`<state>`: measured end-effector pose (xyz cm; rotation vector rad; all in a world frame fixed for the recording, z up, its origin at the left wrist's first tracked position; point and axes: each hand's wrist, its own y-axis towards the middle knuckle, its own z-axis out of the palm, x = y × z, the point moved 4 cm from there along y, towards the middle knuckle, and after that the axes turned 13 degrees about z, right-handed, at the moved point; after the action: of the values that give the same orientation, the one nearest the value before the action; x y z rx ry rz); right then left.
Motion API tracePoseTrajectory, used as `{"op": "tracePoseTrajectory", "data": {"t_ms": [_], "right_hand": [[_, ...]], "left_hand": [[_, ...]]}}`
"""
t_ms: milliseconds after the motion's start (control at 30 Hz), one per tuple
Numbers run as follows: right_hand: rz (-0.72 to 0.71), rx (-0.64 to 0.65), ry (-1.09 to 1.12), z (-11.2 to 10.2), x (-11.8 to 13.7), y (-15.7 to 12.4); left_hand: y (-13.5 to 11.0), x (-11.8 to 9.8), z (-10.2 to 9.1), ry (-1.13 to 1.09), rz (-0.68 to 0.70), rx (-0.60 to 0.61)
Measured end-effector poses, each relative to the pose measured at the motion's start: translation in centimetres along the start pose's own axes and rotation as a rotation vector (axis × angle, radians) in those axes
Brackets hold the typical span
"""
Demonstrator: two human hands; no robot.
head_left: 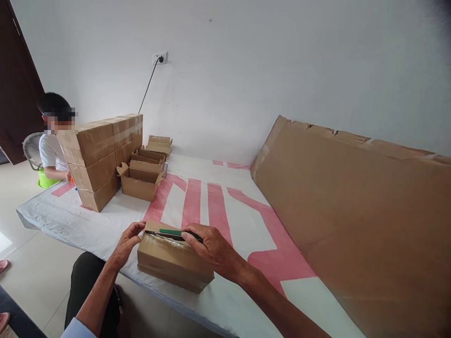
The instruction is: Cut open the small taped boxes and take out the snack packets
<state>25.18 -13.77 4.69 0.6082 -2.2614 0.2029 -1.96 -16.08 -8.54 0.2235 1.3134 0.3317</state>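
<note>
A small taped cardboard box (169,263) lies on the white and pink sheet (197,202) near its front edge. My left hand (127,244) grips the box's left end, fingers curled over the top corner. My right hand (211,246) rests on the box's top right and holds a green-handled cutter (172,233), laid flat along the box's top edge with the blade pointing left.
A stack of sealed cartons (102,157) stands at the far left, with several open small boxes (143,178) beside it. A seated person (52,145) works behind the stack. A large cardboard sheet (352,211) leans on the right wall. A cable runs from a wall socket (159,58).
</note>
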Motion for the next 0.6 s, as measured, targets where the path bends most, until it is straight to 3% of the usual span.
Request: {"op": "tracePoseTrajectory", "data": {"t_ms": [300,600], "right_hand": [[-0.054,-0.007,-0.143,-0.4,1.5,0.9],[-0.037,0.018,-0.341,-1.8,4.2,1.1]], "left_hand": [[0.5,-2.0,0.9,0.023,0.004,0.054],[1.2,-2.6,1.1,0.084,0.021,0.067]]}}
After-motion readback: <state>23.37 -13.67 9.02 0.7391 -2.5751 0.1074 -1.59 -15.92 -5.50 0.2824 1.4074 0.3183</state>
